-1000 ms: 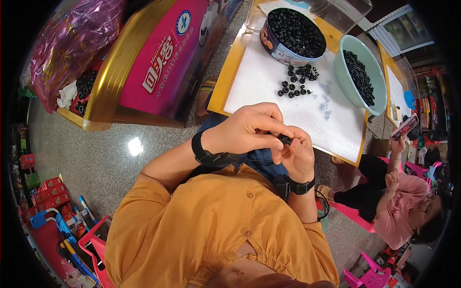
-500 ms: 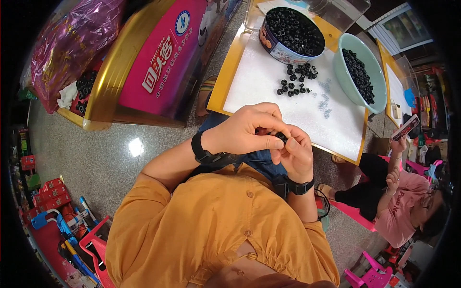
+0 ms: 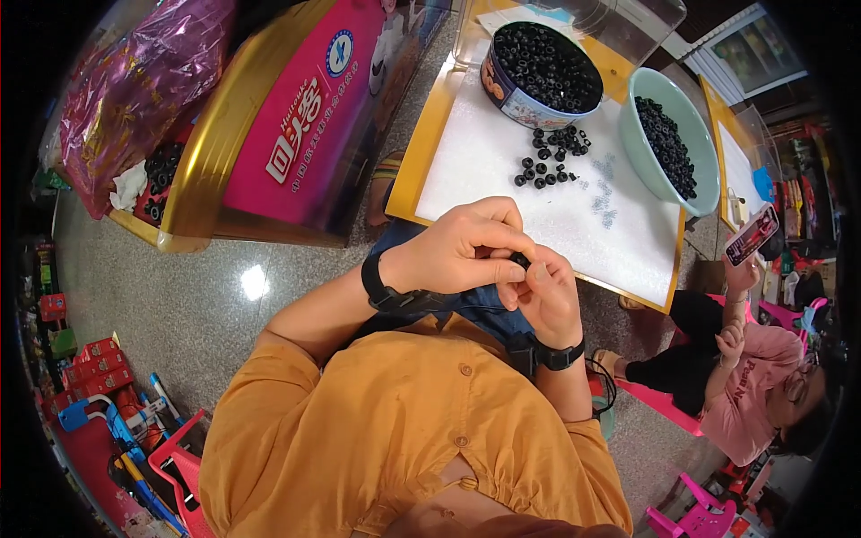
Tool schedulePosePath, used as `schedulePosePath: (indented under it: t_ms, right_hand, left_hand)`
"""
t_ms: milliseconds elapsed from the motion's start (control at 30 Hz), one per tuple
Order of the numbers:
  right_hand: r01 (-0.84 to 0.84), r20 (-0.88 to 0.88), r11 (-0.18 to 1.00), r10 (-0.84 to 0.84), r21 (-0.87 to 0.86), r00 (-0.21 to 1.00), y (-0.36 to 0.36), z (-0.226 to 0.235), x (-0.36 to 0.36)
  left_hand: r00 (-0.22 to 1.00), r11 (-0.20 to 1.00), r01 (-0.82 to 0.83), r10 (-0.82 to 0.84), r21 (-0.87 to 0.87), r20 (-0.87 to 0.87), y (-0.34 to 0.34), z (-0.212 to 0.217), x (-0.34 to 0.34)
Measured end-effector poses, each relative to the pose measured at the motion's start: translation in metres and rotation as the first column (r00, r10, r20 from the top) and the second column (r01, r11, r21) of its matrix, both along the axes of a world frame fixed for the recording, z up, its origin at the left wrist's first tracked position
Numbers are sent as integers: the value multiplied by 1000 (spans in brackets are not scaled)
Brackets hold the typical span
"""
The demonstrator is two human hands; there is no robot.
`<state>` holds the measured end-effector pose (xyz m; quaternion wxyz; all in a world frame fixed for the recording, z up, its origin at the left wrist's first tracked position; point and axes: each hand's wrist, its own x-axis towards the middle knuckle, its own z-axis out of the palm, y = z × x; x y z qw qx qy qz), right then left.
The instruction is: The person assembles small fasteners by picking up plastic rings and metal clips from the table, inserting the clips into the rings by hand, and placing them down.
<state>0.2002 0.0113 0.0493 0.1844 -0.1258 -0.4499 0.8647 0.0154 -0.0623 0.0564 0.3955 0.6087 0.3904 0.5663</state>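
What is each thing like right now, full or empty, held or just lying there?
left hand: closed over the small black ring, fingertips pinching.
right hand: pinching the same ring from below.
small black ring: held between both hands.
round tin: open, full of black rings.
green bowl: partly filled with black rings.
loose rings: lying on the white mat.

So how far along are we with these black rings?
Looks early to midway. Done, perhaps: the green bowl holds a share of rings. In hand: both hands, left and right, pinch one small black ring over the lap. Left: a loose pile on the white mat and a full round tin.
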Motion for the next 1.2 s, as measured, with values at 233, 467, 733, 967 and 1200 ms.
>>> schedulePosePath:
  t_ms: [233,467,733,967,1200]
  right_hand:
    - [180,0,982,-181,60,984,-6,1,-3]
    - [195,-21,981,-195,-18,981,-16,-19,-12]
    - [289,-59,955,-285,75,957,-23,-19,-17]
    - [271,35,959,-275,88,961,-21,-14,-21]
    - [232,63,957,-246,175,967,-12,-15,-13]
  left_hand:
    - [958,974,125,-68,-191,279,-3,-5,25]
    - [902,959,5,119,-285,416,-8,-5,41]
    - [927,953,24,92,-302,363,-4,-8,38]
    - [924,945,9,117,-327,364,-5,-10,37]
    - [916,932,54,97,-358,390,-2,-10,37]
